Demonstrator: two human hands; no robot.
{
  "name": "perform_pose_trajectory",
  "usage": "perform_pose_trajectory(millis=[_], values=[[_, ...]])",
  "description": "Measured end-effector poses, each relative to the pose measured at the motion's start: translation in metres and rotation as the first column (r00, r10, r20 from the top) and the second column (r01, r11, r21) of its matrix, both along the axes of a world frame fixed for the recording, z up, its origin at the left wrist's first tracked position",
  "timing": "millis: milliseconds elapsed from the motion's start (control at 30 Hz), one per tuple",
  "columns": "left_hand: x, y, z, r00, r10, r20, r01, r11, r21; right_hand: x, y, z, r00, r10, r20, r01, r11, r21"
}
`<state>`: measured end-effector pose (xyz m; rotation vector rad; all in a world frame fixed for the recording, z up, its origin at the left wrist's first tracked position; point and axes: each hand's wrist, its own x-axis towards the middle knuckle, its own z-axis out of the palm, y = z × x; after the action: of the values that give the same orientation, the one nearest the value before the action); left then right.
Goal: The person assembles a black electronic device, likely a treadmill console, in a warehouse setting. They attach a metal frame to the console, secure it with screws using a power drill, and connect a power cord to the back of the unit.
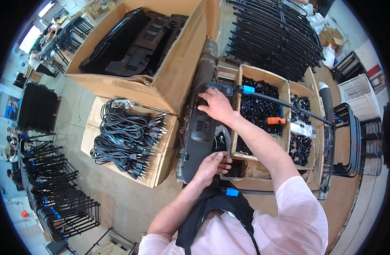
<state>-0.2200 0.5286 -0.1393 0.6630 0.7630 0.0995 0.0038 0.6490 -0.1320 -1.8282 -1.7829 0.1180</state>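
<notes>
A long black plastic panel (197,146) with a slotted vent lies in front of me, set across the ends of a black metal frame (288,103) with blue tape on its bars. My right hand (218,105) rests on the panel's far part, fingers spread and holding nothing. Beside the panel's near right edge is my left hand (212,166), fingers curled together; anything in them is too small to make out. Just beyond its fingertips is a clear plastic bag (224,135) with dark contents. A small bin of dark bits (235,169) lies right of those fingers.
Wooden crates (263,70) of black parts stand at right, with an orange-and-black power tool (276,120) over them. Coiled black cables (127,131) lie on a carton at left. Behind it stands a large carton (169,87) of black panels. Black frames (275,38) are stacked farther off.
</notes>
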Motion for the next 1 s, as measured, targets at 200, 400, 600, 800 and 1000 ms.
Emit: perform_pose_trajectory(millis=[200,400,600,800,1000], values=[[0.018,-0.016,-0.012,0.999,0.037,-0.024,-0.036,0.999,0.001,0.069,-0.128,-0.001,0.992,-0.114,-0.056,0.097,0.967,-0.237],[0.064,-0.034,-0.032,1.000,0.016,-0.027,-0.015,1.000,0.025,0.097,-0.230,-0.128,0.966,0.186,0.179,-0.022,0.749,-0.662],[0.107,-0.035,-0.089,0.991,0.135,-0.010,-0.135,0.991,0.008,0.076,-0.206,-0.144,0.933,0.357,0.047,-0.219,0.668,-0.711],[0.211,-0.044,-0.107,0.910,0.182,-0.373,0.054,0.838,0.543,0.129,-0.246,-0.243,0.970,0.230,0.079,-0.161,0.850,-0.502],[0.224,-0.040,-0.157,0.877,0.241,-0.417,-0.145,0.958,0.248,0.112,-0.245,-0.147,0.982,-0.041,-0.186,-0.049,0.888,-0.458]])
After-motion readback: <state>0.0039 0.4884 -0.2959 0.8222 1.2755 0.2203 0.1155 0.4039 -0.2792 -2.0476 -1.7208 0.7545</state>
